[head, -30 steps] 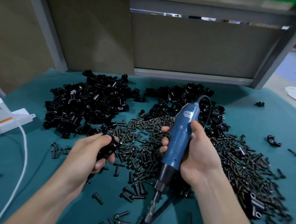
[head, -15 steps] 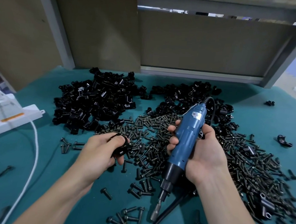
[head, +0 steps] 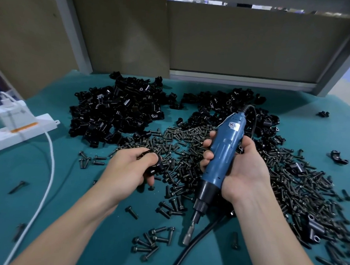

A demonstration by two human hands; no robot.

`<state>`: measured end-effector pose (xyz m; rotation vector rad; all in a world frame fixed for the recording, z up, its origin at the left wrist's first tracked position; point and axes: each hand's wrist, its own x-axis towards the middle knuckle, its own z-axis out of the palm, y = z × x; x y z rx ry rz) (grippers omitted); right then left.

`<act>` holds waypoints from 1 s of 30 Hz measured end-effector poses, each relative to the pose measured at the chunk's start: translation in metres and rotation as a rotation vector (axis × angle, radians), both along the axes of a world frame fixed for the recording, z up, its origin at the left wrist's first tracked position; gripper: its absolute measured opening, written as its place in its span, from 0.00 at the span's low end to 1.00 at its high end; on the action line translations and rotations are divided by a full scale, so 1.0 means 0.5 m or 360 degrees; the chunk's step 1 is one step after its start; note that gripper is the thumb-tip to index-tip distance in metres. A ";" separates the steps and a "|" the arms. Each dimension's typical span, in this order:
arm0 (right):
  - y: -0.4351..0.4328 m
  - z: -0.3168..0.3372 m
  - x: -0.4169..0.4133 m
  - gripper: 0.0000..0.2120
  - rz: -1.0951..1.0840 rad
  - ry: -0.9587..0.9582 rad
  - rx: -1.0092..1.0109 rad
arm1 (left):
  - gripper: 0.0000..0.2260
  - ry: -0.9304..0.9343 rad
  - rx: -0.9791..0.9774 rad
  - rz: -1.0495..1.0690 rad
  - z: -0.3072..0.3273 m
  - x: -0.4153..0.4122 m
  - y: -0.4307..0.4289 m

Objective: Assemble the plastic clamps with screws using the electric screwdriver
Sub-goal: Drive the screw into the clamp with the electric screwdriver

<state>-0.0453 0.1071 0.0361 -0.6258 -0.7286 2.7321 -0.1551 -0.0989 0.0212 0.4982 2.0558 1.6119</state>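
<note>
A teal mat (head: 73, 198) covers the bench, backed by drab panels. Near its middle the left hand (head: 129, 170) curls round a black plastic clamp (head: 154, 168), the fingers hiding most of its shape. Just beside it the right hand (head: 243, 167) grasps the smooth blue electric screwdriver (head: 223, 153), whose black cord (head: 196, 242) runs off the bottom edge. Dark flanged screws (head: 290, 180) lie scattered around, with glossy clamps (head: 118, 112) heaped behind. The white power strip (head: 22, 127) at left is blurred.

One electric screwdriver (head: 222, 155), one power strip (head: 26, 128), clamps (head: 117, 116) and screws (head: 290, 180) beyond counting.
</note>
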 end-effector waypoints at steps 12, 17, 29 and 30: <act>-0.001 -0.005 -0.007 0.30 -0.0034 -0.0085 -0.0008 | 0.11 0.0074 -0.0041 -0.0047 -0.004 0.005 0.002; 0.003 -0.012 -0.005 0.34 -0.0067 -0.0037 -0.0058 | 0.08 0.0132 -0.0056 -0.0096 -0.009 0.008 0.004; 0.031 0.013 0.010 0.06 -0.0757 0.0259 -0.0153 | 0.08 0.0528 -0.0546 -0.0403 -0.001 0.031 0.000; 0.036 0.012 0.011 0.04 -0.0795 0.0262 -0.0170 | 0.07 0.0525 -0.0525 -0.0409 -0.001 0.032 0.000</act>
